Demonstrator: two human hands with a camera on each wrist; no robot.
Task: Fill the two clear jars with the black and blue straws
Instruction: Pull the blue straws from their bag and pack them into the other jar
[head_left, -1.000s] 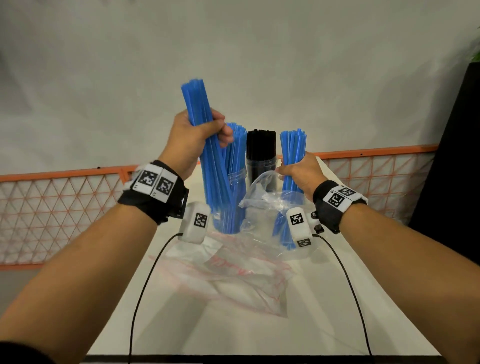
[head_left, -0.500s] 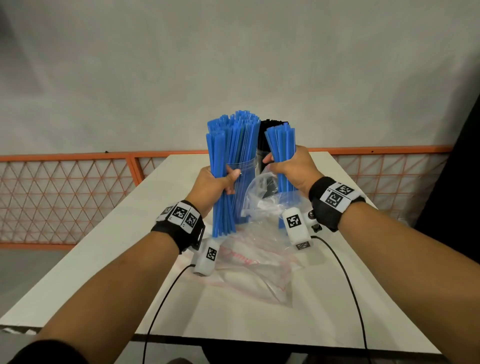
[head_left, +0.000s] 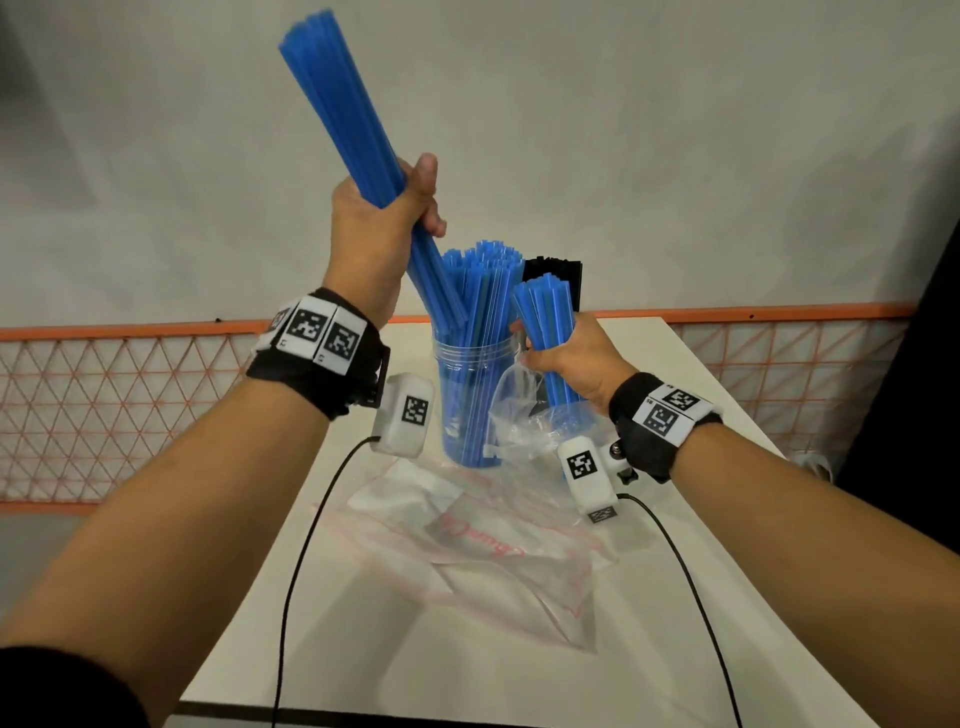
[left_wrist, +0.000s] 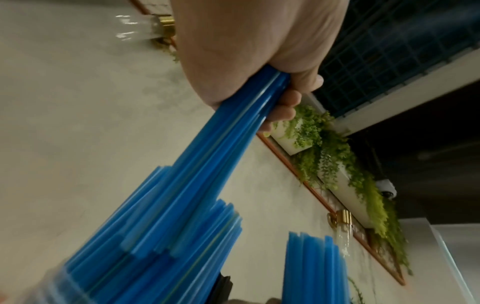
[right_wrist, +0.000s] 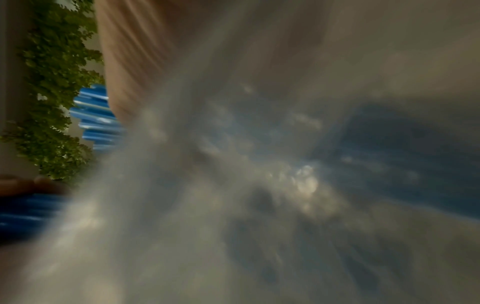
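A clear jar (head_left: 470, 364) packed with blue straws stands mid-table. Behind it a second jar is mostly hidden, with black straws (head_left: 556, 267) rising from it. My left hand (head_left: 382, 218) grips a bundle of blue straws (head_left: 343, 109), raised high and tilted, its lower ends at the blue jar's mouth. In the left wrist view that bundle (left_wrist: 233, 133) runs from my fist down into the jar's straws. My right hand (head_left: 563, 353) holds a smaller blue bundle (head_left: 545, 317) still in its clear bag (head_left: 514, 400), right of the jar. The right wrist view is blurred by plastic.
Empty clear plastic bags (head_left: 498, 551) with red print lie on the white table (head_left: 519, 686) in front of the jars. An orange mesh fence (head_left: 104, 405) runs behind the table. Cables hang from both wrist cameras.
My left hand has lifted its blue bundle from beside the jar to high above it, tilted left. The right hand stayed by the jars with its bagged bundle.
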